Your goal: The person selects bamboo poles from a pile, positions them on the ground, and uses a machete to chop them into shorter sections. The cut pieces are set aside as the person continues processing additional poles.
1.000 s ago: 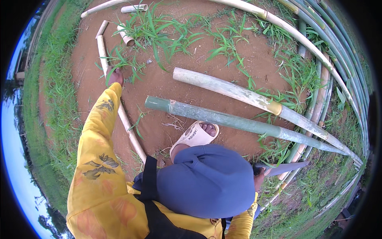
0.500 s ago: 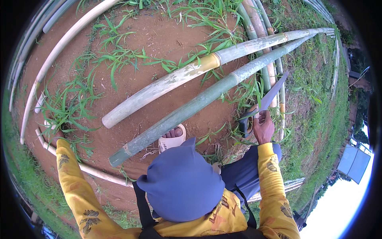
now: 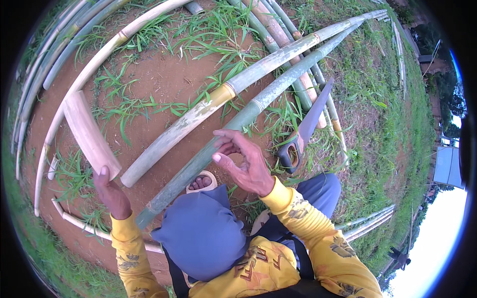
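Note:
My left hand [image 3: 110,193] grips the lower end of a short, pale piece of bamboo [image 3: 89,131], its thumb on the near end. The piece is held up at a slant, its far end overlapping a long pale pole in view. My right hand [image 3: 245,164] is empty, fingers curved and thumb apart, above a long green bamboo pole [image 3: 233,124]; I cannot tell if it touches the pole. Beside that pole lies a mottled pale bamboo pole [image 3: 198,114]. To the right of my right hand, a handsaw [image 3: 308,121] with a dark handle rests on the grass.
A long pale bamboo pole [image 3: 92,69] curves along the left. More poles [image 3: 54,54] lie at the far left, and others [image 3: 271,30] run beneath the two middle ones. A thin bent stick [image 3: 82,224] lies near my left forearm. Tufts of grass [image 3: 124,109] grow from red-brown soil.
My left hand has come up from the grass at the left with the short bamboo piece. My right hand has left the handsaw and moved left over the green pole. The view has shifted.

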`<state>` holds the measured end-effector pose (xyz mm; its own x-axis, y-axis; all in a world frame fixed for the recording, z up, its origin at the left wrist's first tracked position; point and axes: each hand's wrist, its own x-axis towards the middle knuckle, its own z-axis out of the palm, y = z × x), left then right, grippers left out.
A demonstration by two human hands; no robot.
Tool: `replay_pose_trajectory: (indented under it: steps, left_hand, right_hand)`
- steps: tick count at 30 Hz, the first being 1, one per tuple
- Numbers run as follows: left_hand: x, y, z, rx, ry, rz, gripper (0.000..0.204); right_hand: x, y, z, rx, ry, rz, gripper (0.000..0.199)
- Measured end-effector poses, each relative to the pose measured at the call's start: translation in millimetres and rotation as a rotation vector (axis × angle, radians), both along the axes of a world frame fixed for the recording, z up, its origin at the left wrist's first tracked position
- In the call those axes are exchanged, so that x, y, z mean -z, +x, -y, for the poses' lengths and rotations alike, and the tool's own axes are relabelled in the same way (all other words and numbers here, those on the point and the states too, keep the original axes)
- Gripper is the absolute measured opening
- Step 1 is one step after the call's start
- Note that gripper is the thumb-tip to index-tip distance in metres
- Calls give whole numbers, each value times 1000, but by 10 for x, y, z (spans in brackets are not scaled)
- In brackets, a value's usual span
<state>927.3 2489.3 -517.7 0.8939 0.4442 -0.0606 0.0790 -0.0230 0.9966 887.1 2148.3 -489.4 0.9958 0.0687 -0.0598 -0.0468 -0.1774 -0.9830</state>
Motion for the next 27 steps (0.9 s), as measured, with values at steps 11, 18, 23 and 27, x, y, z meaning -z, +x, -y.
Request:
replay_pose_trajectory:
  steps: [11,18,23,27]
  left_hand:
    - [113,521,2371,1266,535,149,75]
    - [496,589,1651,1126,666,45,76]
    - [558,538,1755,1068,627,92,56]
    - [766,635,1811,920,262,-60,50]
  right_hand:
    - [278,-71,224,642,506,8,61]
    - [482,-6,652,664,537,-309,54]
    - [858,86,431,701,-181,-39,58]
    - [677,308,374,438,-478,-93,71]
